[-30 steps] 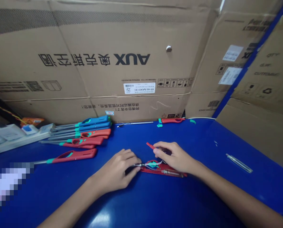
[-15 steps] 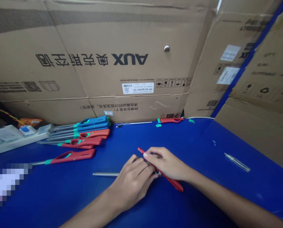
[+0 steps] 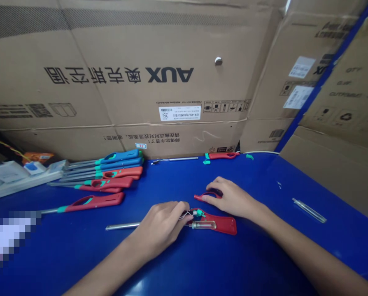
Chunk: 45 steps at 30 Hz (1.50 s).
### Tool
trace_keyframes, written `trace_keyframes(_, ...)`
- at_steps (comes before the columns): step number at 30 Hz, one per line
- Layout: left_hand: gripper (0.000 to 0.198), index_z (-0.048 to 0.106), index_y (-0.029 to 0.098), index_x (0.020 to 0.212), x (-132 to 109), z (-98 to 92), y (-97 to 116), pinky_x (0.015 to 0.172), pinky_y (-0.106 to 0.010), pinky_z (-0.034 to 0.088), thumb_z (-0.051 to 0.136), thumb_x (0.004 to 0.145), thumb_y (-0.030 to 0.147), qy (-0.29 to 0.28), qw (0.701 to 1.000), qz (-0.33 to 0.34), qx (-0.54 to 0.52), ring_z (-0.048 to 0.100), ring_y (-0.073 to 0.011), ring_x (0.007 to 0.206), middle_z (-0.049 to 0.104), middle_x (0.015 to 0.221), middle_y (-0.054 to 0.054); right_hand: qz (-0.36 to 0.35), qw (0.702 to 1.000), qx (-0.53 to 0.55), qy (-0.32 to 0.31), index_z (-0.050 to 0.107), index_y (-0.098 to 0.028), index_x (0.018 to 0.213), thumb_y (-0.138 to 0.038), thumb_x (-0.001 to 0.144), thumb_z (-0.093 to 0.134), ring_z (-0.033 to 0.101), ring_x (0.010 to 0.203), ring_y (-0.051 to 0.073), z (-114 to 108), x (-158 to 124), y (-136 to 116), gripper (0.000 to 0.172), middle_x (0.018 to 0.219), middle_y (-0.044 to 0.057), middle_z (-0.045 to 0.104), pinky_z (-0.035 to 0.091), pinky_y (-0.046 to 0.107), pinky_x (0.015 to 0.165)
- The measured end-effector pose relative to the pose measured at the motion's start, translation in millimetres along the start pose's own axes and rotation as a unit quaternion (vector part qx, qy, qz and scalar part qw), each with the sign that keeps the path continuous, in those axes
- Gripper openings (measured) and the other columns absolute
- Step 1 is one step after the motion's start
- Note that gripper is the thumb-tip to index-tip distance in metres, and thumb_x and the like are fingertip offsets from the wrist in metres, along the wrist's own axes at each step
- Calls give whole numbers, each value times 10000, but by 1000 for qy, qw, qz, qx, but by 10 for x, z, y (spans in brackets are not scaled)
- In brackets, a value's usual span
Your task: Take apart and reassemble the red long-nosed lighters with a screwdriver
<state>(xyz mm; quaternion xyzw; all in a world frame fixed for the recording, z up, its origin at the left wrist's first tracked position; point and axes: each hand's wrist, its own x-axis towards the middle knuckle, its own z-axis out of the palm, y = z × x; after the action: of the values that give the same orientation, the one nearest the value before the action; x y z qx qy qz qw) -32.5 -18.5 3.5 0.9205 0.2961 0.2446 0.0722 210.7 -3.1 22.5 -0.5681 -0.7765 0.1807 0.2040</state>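
My left hand (image 3: 168,222) is closed around the front of an opened lighter, with thin wires at its fingertips. A metal tube (image 3: 122,226) sticks out to the left of that hand. On the right lies the lighter's red half shell (image 3: 225,225), holding a clear fuel tank (image 3: 205,225) and a green piece (image 3: 199,213). Just behind it, my right hand (image 3: 225,195) grips another red shell half (image 3: 204,197) between thumb and fingers, apart from the opened lighter.
Assembled lighters (image 3: 119,162) lie stacked at the left, beside a white power strip (image 3: 26,181). Near the cardboard (image 3: 125,98) at the back are a thin rod (image 3: 184,158) and a red part (image 3: 222,156). Clear tubes (image 3: 309,210) lie at right.
The red shell half in my right hand has come away from the lighter, moving back and right. The fuel tank and lower shell now show, and the metal tube has shifted left.
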Motion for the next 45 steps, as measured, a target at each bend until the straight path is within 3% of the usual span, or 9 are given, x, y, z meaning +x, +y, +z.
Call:
trace_keyframes(3, 166, 473, 215, 1142, -19, -23, 8, 754, -350, 533, 451, 981, 249, -40, 998, -38, -10, 667, -185, 774, 681, 893, -15, -26, 999, -20, 20, 700, -199, 970, -490, 782, 677, 592, 855, 191, -37, -84, -132, 347, 1039, 72, 603, 437, 320, 769)
trace_keyframes(6, 372, 345, 262, 1343, -35, -37, 25, 996, -545, 427, 439, 982, 265, -50, 995, -81, -7, 645, -230, 1018, 669, 1065, -48, -88, 994, -2, -70, 700, -228, 894, -472, 689, 769, 575, 756, 147, -43, -188, -290, 326, 923, 11, 593, 429, 271, 688)
trace_keyframes(8, 386, 329, 269, 1371, -44, -48, 36, 1023, -574, 391, 397, 991, 260, -61, 994, -90, -13, 620, -237, 1071, 654, 1118, -63, -111, 986, -21, -120, 695, -220, 844, -458, 694, 777, 565, 730, 145, -1, -233, -352, 292, 868, 0, 586, 409, 262, 648)
trace_keyframes(14, 479, 428, 258, 1347, -46, -109, 85, 1000, -520, 392, 502, 880, 178, -93, 993, -63, -30, 599, -254, 1046, 664, 1123, -54, -137, 984, -18, -110, 676, -182, 811, -286, 854, 636, 585, 767, 140, 143, -230, -319, 119, 889, 29, 614, 406, 247, 682)
trace_keyframes(19, 217, 633, 285, 1094, 17, -154, 93, 951, -437, 375, 511, 926, 223, -109, 984, -89, -106, 597, -183, 885, 673, 908, 6, -160, 981, -8, -108, 672, -194, 803, -292, 856, 621, 572, 722, 136, 97, -229, -316, 123, 767, 5, 622, 384, 235, 648)
trace_keyframes(30, 289, 582, 248, 1193, -44, -69, 24, 870, -382, 421, 547, 910, 201, -17, 983, -117, -138, 576, -178, 869, 661, 915, -12, -182, 978, 3, -101, 613, -175, 749, -253, 884, 556, 559, 703, 118, 84, -258, -372, 167, 755, 2, 602, 384, 224, 652)
trace_keyframes(37, 256, 569, 219, 1162, -28, -2, 44, 738, -274, 499, 506, 918, 174, 27, 979, -54, -195, 589, -149, 823, 621, 876, -25, -212, 966, -57, -133, 598, -177, 663, -264, 859, 567, 535, 648, 129, -97, -215, -441, 216, 676, -3, 607, 348, 248, 610)
trace_keyframes(41, 173, 626, 210, 1017, -16, -69, -95, 712, -247, 499, 479, 933, 176, 34, 983, -54, -175, 604, -136, 787, 631, 871, -25, -167, 970, -96, -147, 639, -171, 652, -244, 850, 563, 572, 668, 149, -297, -229, -397, 224, 676, 21, 644, 361, 254, 622)
trace_keyframes(45, 130, 633, 208, 1011, -7, -93, -224, 719, -243, 503, 550, 914, 233, 51, 988, -72, -130, 622, -138, 790, 652, 881, -18, -51, 989, -125, -56, 710, -194, 831, -266, 911, 495, 598, 705, 151, -607, -454, -125, 241, 789, 38, 671, 388, 246, 626)
